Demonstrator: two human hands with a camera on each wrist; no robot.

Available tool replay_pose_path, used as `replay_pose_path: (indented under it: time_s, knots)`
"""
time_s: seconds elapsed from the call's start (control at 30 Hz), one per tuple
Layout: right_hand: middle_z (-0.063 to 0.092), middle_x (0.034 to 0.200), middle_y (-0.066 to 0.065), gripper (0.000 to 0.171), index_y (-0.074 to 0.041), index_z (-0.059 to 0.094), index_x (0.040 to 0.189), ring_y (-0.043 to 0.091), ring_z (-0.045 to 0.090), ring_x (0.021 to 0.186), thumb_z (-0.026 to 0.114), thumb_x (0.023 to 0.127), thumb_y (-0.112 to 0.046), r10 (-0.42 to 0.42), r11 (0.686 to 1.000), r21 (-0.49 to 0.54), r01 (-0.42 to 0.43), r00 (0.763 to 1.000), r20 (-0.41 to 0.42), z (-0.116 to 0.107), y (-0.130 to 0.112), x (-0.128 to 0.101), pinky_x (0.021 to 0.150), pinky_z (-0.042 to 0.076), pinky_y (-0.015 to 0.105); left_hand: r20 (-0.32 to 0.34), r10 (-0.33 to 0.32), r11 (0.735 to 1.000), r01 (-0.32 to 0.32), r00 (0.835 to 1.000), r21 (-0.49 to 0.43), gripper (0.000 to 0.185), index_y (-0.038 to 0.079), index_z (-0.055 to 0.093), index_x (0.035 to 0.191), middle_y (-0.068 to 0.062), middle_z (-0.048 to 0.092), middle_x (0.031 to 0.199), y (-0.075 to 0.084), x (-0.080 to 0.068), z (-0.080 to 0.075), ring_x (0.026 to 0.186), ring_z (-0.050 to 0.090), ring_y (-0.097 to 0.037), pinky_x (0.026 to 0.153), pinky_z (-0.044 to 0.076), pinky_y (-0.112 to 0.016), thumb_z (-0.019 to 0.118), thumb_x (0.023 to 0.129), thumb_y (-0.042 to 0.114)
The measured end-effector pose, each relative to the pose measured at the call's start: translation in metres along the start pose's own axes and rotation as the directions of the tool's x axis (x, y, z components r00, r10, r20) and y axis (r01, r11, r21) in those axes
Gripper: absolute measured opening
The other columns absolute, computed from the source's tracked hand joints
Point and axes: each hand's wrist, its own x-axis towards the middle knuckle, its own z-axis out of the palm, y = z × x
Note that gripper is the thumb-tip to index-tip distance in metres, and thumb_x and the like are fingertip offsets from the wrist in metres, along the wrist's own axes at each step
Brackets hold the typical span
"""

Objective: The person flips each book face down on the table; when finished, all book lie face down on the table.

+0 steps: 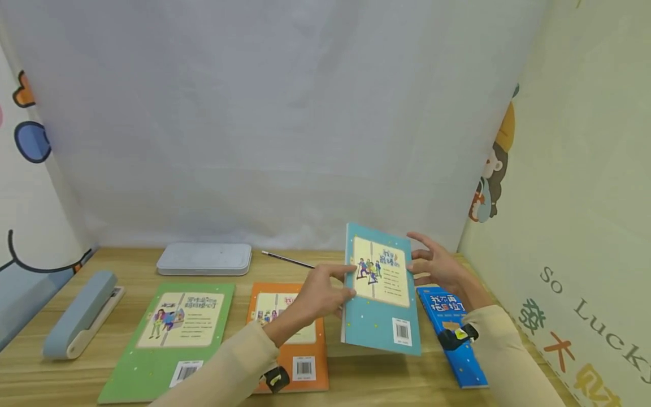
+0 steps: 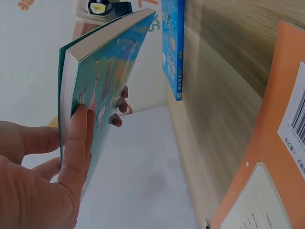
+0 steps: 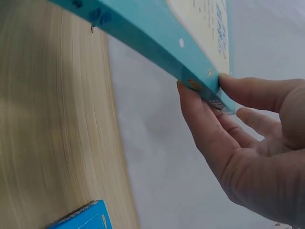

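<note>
A teal book (image 1: 378, 316) with a cream panel and a barcode is held up, tilted, above the wooden table. My left hand (image 1: 320, 291) pinches its left edge; in the left wrist view the thumb lies on one cover and fingers (image 2: 76, 148) on the other, beside the page edges. At the opposite side, my right hand (image 1: 439, 265) grips the spine edge, with thumb and fingers (image 3: 195, 114) on either side of it in the right wrist view. Below and left lies an orange book (image 1: 305, 390), partly covered by my left arm. A blue book (image 1: 465, 362) lies under my right wrist.
A green book (image 1: 137, 367) lies on the table (image 1: 30, 379) at left. Beyond it are a blue-grey stapler (image 1: 81, 316) and a pale flat case (image 1: 203, 259). A pencil (image 1: 287, 259) lies near the back. Grey cloth (image 1: 264, 141) rises behind, a printed wall (image 1: 574, 169) at right.
</note>
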Motion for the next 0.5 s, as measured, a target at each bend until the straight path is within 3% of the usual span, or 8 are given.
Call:
replay_pose_path:
  time_s: [0.1, 0.2, 0.37, 0.5]
  knots:
    - [0.048, 0.137, 0.029, 0.085, -0.018, 0.012, 0.161, 0.027, 0.067, 0.100, 0.065, 0.096, -0.005, -0.014, 0.998, -0.055, 0.016, 0.999, 0.035, 0.000, 0.003, -0.002, 0.083, 0.060, 0.048, -0.005, -0.008, 1.000, 0.008, 1.000, -0.011, 0.051, 0.003, 0.059, 0.137, -0.022, 0.061, 0.113, -0.002, 0.000, 0.001, 0.055, 0.065, -0.016, 0.050, 0.058, -0.033, 0.069, 0.088, -0.004]
    - [0.038, 0.148, 0.032, 0.091, -0.017, 0.013, 0.161, 0.030, 0.067, 0.105, 0.071, 0.092, -0.009, -0.035, 0.996, -0.078, 0.040, 0.997, 0.075, -0.001, 0.005, -0.003, 0.086, 0.059, 0.050, -0.003, -0.025, 0.999, 0.025, 1.000, -0.027, 0.051, 0.003, 0.059, 0.137, -0.021, 0.061, 0.112, -0.007, 0.001, 0.003, 0.054, 0.065, -0.016, 0.051, 0.059, -0.034, 0.069, 0.088, -0.004]
    - [0.032, 0.154, 0.032, 0.094, -0.013, 0.015, 0.161, 0.037, 0.064, 0.114, 0.076, 0.088, -0.012, -0.055, 0.986, -0.149, 0.070, 0.993, 0.102, -0.003, 0.010, -0.007, 0.091, 0.057, 0.048, 0.015, -0.055, 0.997, 0.056, 0.998, -0.046, 0.053, 0.003, 0.057, 0.139, -0.019, 0.063, 0.110, -0.016, 0.002, 0.007, 0.054, 0.066, -0.022, 0.053, 0.060, -0.039, 0.070, 0.088, -0.003]
    - [0.034, 0.153, 0.029, 0.093, -0.014, 0.020, 0.160, 0.040, 0.060, 0.119, 0.077, 0.087, -0.015, -0.027, 0.976, -0.212, 0.045, 0.996, 0.090, -0.001, 0.017, -0.008, 0.096, 0.055, 0.050, 0.023, -0.104, 0.994, 0.104, 0.994, -0.038, 0.055, 0.004, 0.058, 0.139, -0.018, 0.066, 0.107, -0.025, 0.003, 0.013, 0.055, 0.067, -0.026, 0.056, 0.060, -0.043, 0.071, 0.087, -0.003]
